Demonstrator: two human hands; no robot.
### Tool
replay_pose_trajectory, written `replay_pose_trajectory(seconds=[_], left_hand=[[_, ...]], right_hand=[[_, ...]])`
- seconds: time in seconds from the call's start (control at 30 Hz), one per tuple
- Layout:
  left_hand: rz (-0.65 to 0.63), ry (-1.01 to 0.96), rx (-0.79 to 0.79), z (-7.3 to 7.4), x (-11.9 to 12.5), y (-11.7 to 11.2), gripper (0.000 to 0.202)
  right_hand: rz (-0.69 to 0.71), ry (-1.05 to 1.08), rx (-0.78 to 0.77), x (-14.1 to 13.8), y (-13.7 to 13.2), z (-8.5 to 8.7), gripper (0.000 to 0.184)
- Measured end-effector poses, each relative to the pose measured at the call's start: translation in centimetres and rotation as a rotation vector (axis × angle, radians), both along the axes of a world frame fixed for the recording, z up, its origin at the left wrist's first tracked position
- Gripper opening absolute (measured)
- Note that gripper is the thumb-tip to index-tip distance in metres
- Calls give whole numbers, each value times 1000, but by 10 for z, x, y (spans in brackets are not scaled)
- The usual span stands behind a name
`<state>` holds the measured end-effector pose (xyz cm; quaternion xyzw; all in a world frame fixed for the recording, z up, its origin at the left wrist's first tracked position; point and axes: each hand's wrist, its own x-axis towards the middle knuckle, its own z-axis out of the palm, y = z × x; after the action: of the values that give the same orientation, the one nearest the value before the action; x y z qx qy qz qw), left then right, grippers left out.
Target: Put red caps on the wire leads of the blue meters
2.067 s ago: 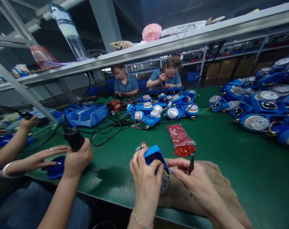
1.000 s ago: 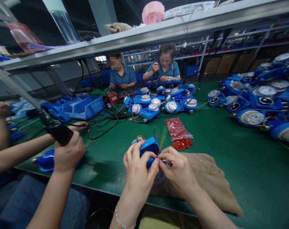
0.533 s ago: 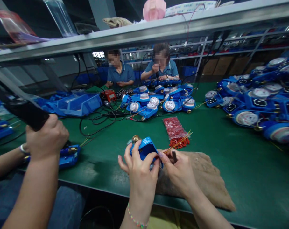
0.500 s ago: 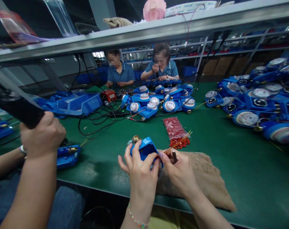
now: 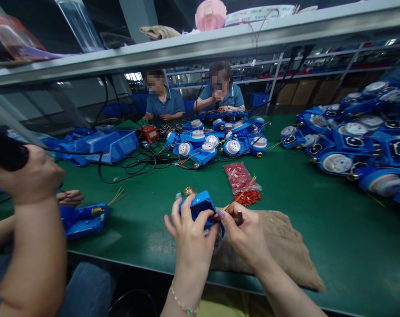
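The near edge of the green counter [image 5: 355, 246] ran slanting beneath the wearer's forearms, dropping toward the right. The blue housing [image 5: 203, 202] was held a little in from that edge, tilted, its open side facing right and its brass fitting [image 5: 189, 191] at the far left corner. The left hand [image 5: 194, 233] had its grip closed around the housing, fingers over the top and thumb at the open side. The right hand [image 5: 248, 231] met it there, its grip pinched on thin wires [image 5: 238, 196] that slanted up and away; a dark rod [image 5: 240, 217] stuck up from the same hand. Green surface stretched left of the housing and right of the brown cloth [image 5: 286, 251], which lay under the right wrist.

Just beyond the hands, a bag of red pieces [image 5: 238, 174] and its loose red pieces [image 5: 249, 198] bounded the far side. Farther back sat a cluster of blue meters [image 5: 213, 143], with black cables [image 5: 137, 165] looping beside it toward a blue bin [image 5: 119, 147]. A heaped pile of meters [image 5: 348, 141] blocked the far right. At left, a co-worker's hand [image 5: 35, 176] held a black tool [image 5: 10, 152] above another blue unit [image 5: 84, 222]. A shelf [image 5: 187, 48] crossed overhead.
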<state>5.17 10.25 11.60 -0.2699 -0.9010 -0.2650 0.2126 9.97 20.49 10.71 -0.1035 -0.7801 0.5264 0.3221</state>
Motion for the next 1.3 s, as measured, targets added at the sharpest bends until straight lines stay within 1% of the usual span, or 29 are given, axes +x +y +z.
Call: replay_pose_trajectory(seconds=[0.07, 0.13, 0.37, 0.43, 0.5, 0.57, 0.6, 0.67, 0.7, 0.77, 0.83, 0.9, 0.97, 1.03, 1.1, 1.2, 1.3], left_hand=[[-6, 21, 39, -2, 0, 0, 7], [3, 26, 38, -2, 1, 0, 7], [16, -29, -106, 7, 0, 0, 12], [11, -43, -129, 10, -3, -2, 12], [-10, -55, -118, 11, -6, -6, 13], [-47, -55, -94, 10, -10, -10, 13], [-66, -52, -89, 9, -12, -12, 13], [-87, -49, -90, 7, -16, -15, 13], [-95, -46, -94, 6, -17, -16, 14], [-109, -48, -106, 4, -20, -17, 15], [-136, -52, -127, 5, -21, -17, 14], [-144, -73, -152, 8, -20, -15, 14], [-136, -102, -174, 12, -19, -12, 15], [-118, -125, -183, 15, -17, -9, 17], [-113, -135, -188, 17, -15, -7, 17], [-112, -129, -190, 18, -15, -6, 16], [-114, -109, -179, 18, -15, -7, 16]], right_hand=[[5, -14, -1, -1, 1, 0, 26], [5, -21, 9, -1, 2, 1, 27], [12, -20, 67, -2, 0, 4, 29], [55, -5, 27, -2, 2, 9, 27], [76, 45, -82, -1, 7, 15, 28], [29, 150, -205, 3, 15, 21, 36], [-9, 205, -240, 6, 20, 24, 41], [-55, 269, -245, 16, 30, 28, 47], [-48, 268, -224, 22, 34, 30, 48], [22, 204, -155, 33, 37, 33, 45], [88, 139, -27, 42, 34, 37, 33], [79, 112, 116, 48, 28, 41, 16], [6, 132, 197, 49, 19, 39, 6], [-61, 184, 212, 48, 10, 32, 8], [-76, 252, 218, 46, 2, 19, 14], [20, 325, 294, 41, -6, 1, 22], [83, 332, 447, 35, -11, -5, 23]])
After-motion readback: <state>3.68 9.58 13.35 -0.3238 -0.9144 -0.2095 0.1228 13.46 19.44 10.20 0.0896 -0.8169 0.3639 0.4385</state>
